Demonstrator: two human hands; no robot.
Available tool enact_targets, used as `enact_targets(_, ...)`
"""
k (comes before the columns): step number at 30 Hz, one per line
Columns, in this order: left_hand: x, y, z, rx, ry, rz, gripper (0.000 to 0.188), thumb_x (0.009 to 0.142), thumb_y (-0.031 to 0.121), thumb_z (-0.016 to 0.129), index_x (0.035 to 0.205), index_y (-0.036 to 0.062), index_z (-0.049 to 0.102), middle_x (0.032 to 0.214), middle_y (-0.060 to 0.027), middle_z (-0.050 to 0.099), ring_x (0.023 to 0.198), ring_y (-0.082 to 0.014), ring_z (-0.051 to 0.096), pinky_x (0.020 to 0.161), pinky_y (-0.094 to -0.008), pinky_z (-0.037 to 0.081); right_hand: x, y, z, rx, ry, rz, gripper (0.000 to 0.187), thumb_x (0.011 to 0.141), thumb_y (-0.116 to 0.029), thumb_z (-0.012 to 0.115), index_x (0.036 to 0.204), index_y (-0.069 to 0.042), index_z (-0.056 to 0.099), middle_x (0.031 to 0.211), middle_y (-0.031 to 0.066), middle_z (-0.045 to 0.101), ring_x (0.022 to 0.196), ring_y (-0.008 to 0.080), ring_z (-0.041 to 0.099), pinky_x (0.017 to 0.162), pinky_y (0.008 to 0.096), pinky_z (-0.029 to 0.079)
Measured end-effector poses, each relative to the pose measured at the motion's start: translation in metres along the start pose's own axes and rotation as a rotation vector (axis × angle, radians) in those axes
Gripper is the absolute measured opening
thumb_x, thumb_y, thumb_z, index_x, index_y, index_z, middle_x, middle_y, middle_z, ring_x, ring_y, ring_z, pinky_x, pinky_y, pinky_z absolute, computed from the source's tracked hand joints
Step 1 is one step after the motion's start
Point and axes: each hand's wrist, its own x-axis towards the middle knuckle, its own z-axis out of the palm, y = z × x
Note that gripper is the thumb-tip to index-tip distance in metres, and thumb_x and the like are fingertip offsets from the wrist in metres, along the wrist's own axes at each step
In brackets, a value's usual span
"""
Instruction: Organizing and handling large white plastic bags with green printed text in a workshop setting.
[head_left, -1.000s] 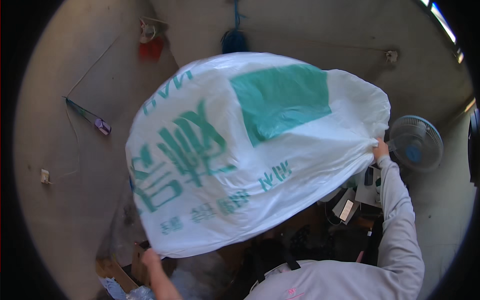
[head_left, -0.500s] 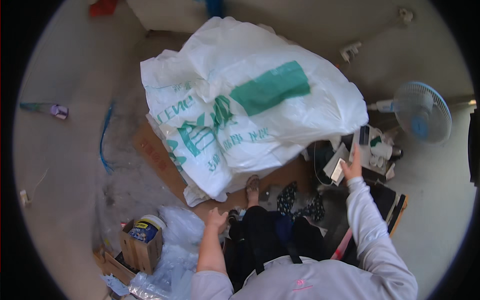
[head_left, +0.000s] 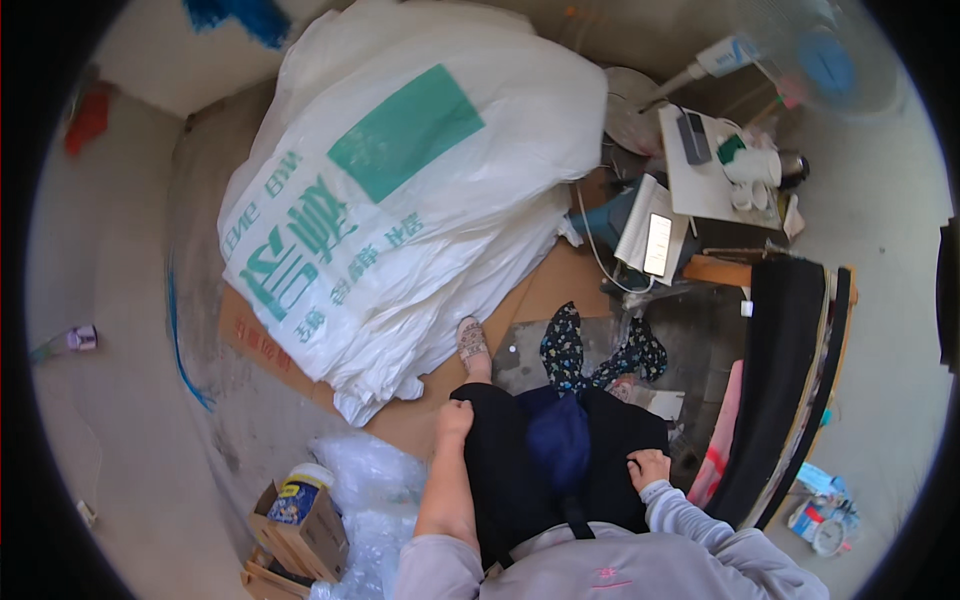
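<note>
My left hand [head_left: 455, 420] rests on my left knee in dark trousers, its fingers curled into a loose fist with nothing seen in it. On my right thigh lies my right hand [head_left: 649, 468], fingers apart and slightly bent, holding nothing. A large white plastic sack [head_left: 420, 215] with green print slumps in front of me, spread over flat brown cardboard [head_left: 480, 355]. Ahead of my right hand, a phone [head_left: 658, 244] with a lit screen leans on a pale support, a white cable [head_left: 603, 262] looping beside it.
At right, a small white table [head_left: 690, 190] carries a dark box, white cups and a jug; a fan [head_left: 825, 65] stands behind. Black padded panels [head_left: 785, 370] stand along my right. A cardboard box [head_left: 305, 530] with a tub and crumpled clear plastic [head_left: 375, 490] lie at left.
My right hand has left the phone and come back to my thigh. My left hand now sits on my knee. The view has shifted, and the sack appears further left.
</note>
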Motion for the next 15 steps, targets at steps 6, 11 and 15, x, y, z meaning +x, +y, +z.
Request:
enact_targets(6, -0.059, 0.051, 0.004, 0.178, 0.508, 0.877, 0.006, 0.072, 0.012, 0.060, 0.070, 0.0055, 0.059, 0.073, -0.0117, 0.059, 0.073, -0.0312, 0.056, 0.068, -0.0429, 0.040, -0.020, 0.039, 0.046, 0.184, 0.440, 0.104, 0.008, 0.068, -0.010, 0.062, 0.075, -0.012, 0.059, 0.082, 0.0028, 0.058, 0.090, 0.0231, 0.049, 0.081, 0.0369, 0.032)
enact_targets(11, -0.124, 0.033, 0.029, 0.543, 0.182, 1.303, 0.006, 0.072, 0.012, 0.058, 0.073, 0.0062, 0.057, 0.076, -0.0102, 0.058, 0.077, -0.0295, 0.055, 0.069, -0.0401, 0.038, -0.065, 0.066, 0.098, 0.291, 0.829, 0.074, 0.007, 0.066, -0.011, 0.062, 0.072, -0.011, 0.058, 0.082, 0.0014, 0.058, 0.089, 0.0209, 0.051, 0.080, 0.0382, 0.033)
enact_targets(15, -0.167, 0.063, 0.104, 0.816, 0.080, 1.479, 0.006, 0.072, 0.012, 0.053, 0.073, 0.0062, 0.054, 0.076, -0.0116, 0.056, 0.077, -0.0305, 0.054, 0.069, -0.0402, 0.040, -0.117, 0.097, 0.132, 0.327, 1.022, 0.085, 0.009, 0.066, -0.013, 0.062, 0.074, -0.013, 0.060, 0.087, -0.0012, 0.058, 0.094, 0.0182, 0.051, 0.079, 0.0388, 0.034)
